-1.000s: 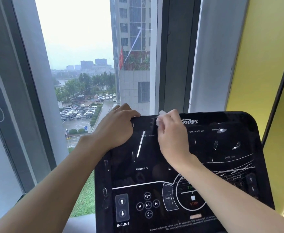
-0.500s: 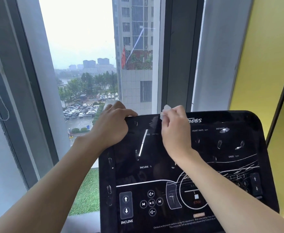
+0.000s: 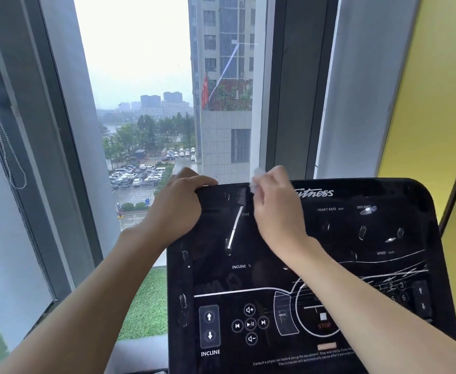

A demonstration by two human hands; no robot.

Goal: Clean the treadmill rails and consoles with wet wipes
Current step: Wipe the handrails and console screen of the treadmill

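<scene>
A glossy black treadmill console (image 3: 383,265) with white markings, incline arrows and a stop button fills the lower right of the head view. My left hand (image 3: 176,209) grips the console's top left corner, fingers curled over the edge. At the top edge, just left of the brand lettering, my right hand (image 3: 276,209) pinches a small white wet wipe (image 3: 256,179). Only a bit of the wipe shows above my fingers.
A tall window (image 3: 145,103) with dark frames stands directly behind the console. A bead cord (image 3: 8,149) hangs at the left. A yellow wall panel (image 3: 432,90) is at the right. Green turf (image 3: 145,306) lies on the sill below.
My right hand with the wipe has risen from the console face to its top edge. The left hand keeps its grip on the corner.
</scene>
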